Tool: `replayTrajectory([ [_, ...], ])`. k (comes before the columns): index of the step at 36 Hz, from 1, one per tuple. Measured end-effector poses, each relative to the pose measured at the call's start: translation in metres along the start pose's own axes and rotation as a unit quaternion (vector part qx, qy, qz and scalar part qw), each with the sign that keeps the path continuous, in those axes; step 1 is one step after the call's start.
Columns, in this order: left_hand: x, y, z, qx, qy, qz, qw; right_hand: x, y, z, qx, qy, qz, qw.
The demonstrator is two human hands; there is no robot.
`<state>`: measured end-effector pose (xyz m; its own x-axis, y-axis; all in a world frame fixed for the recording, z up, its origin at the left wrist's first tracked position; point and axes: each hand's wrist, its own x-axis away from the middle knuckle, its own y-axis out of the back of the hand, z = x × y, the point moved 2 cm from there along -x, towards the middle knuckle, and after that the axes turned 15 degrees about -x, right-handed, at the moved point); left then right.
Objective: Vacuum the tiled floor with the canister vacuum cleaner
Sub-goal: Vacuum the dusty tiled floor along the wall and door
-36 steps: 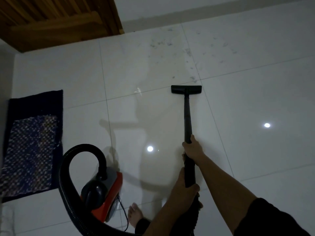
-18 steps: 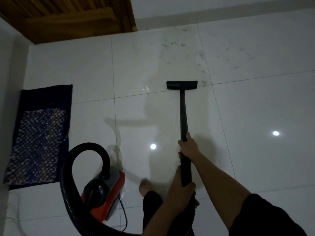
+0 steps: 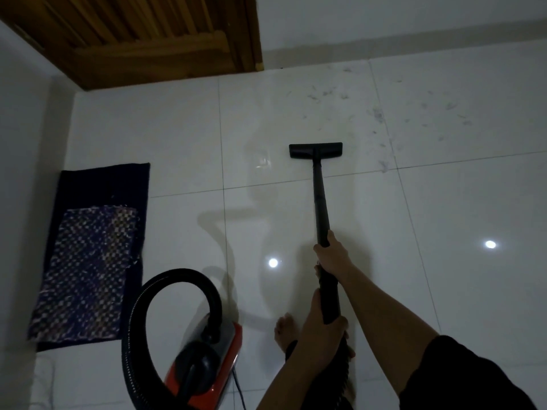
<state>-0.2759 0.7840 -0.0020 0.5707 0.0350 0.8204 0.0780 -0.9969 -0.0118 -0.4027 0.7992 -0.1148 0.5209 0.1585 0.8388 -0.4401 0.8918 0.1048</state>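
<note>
A black vacuum wand (image 3: 320,199) runs from my hands out to a flat black floor nozzle (image 3: 315,150) resting on the glossy white tiled floor (image 3: 444,220). My right hand (image 3: 333,254) grips the wand higher up. My left hand (image 3: 321,327) holds its lower end where the ribbed hose begins. The red and black canister vacuum cleaner (image 3: 204,371) sits at lower left with its black hose (image 3: 165,285) looping above it. Dark dust and hair specks (image 3: 381,116) lie scattered beyond and to the right of the nozzle.
A dark blue patterned mat (image 3: 88,261) lies along the left wall. A wooden door (image 3: 154,37) stands at the far left, with the white wall base running right from it. My bare foot (image 3: 285,329) stands between canister and wand. A thin cable (image 3: 239,392) trails from the canister.
The nozzle has slid forward across the tile joint toward the dust. My foot stepped forward and the view shifted, bringing more of the door and mat into sight.
</note>
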Motion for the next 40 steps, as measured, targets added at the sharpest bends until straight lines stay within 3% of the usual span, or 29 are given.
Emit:
replayTrajectory([
  [13, -0.018, 0.048, -0.017, -0.002, -0.018, -0.015, 1.000, -0.020, -0.035, 0.040, 0.028, 0.006, -0.003, 1.000],
  [20, -0.032, 0.061, -0.035, 0.092, -0.021, 0.012, 0.995, -0.035, -0.042, 0.066, 0.031, 0.010, -0.001, 0.999],
  [31, -0.068, 0.079, -0.061, 0.080, 0.003, 0.002, 0.997, -0.068, -0.048, 0.102, 0.034, 0.023, -0.005, 0.999],
  [40, -0.102, 0.096, -0.098, 0.071, -0.023, -0.022, 0.997, -0.101, -0.048, 0.144, 0.062, 0.029, 0.000, 0.998],
])
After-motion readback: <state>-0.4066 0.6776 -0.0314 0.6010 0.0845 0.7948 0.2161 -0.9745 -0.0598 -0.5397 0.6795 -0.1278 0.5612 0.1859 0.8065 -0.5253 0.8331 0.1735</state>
